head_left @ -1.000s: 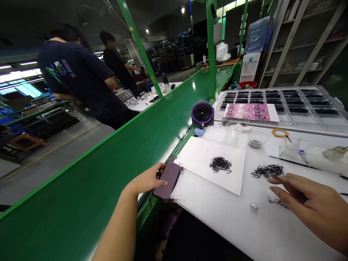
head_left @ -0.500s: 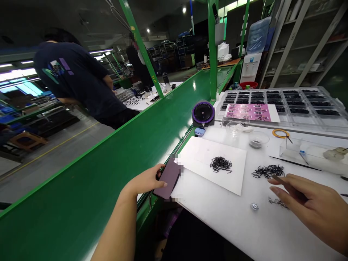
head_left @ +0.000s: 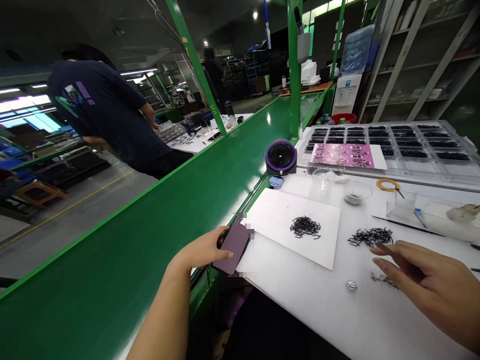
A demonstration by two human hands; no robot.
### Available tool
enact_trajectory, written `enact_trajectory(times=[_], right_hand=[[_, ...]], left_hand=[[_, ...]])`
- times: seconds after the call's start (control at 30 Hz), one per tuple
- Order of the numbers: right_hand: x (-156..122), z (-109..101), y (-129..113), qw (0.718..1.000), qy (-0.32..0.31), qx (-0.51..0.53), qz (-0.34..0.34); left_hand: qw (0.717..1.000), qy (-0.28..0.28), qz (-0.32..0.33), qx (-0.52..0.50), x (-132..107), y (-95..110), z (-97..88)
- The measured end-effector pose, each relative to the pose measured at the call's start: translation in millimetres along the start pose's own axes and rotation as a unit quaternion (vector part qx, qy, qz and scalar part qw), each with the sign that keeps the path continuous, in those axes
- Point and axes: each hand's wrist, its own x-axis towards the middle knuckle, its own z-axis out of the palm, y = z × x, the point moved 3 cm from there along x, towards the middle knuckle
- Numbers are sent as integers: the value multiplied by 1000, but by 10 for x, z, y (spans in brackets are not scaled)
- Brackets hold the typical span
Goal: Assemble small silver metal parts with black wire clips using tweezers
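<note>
My left hand (head_left: 206, 248) grips a dark purple phone (head_left: 233, 248) by its sides at the table's left edge, thumb on the near face. In my right hand (head_left: 427, 280), thumb and fingers are closed round tweezers (head_left: 385, 249), whose dark flat end points left; the rest is hidden by the hand. Just beyond the tweezers lies a pile of small bent black pieces (head_left: 369, 237). A second such pile (head_left: 304, 226) rests on a white sheet (head_left: 270, 215). Tiny loose parts (head_left: 382, 279) lie under the right fingertips, beside a crumpled silvery piece (head_left: 351, 285).
A compartment tray (head_left: 408, 167) of black pieces stands at the back, with a pink printed card (head_left: 341, 155) on it. Nearer are a round purple-rimmed fan (head_left: 280, 156), a clear cup (head_left: 324, 177) and a yellow tape roll (head_left: 388, 185). A green barrier (head_left: 150, 225) runs along the left; a person (head_left: 108, 110) stands beyond.
Both hands keep their holds and places. Beyond the barrier, a person in dark clothing in the background has shifted to the right; the nearer person's arm has moved slightly.
</note>
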Motion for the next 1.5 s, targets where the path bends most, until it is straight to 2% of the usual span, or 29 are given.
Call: enact_trajectory(times=[0.57,0.9,1.23,1.5], right_hand=[[17,-3,21,996,-71,3,47],[1,4,50,996,-76,-5,53],[15,3,45,999,-46,-9,6],[16,-32,-40,997,-65,-13,26]], left_hand=[[1000,-5,2,6,6,2,-2],[1000,-8,-6,12,-10,12,-1],[1000,8,4,29,2,29,-8],[999,8,4,32,10,31,-5]])
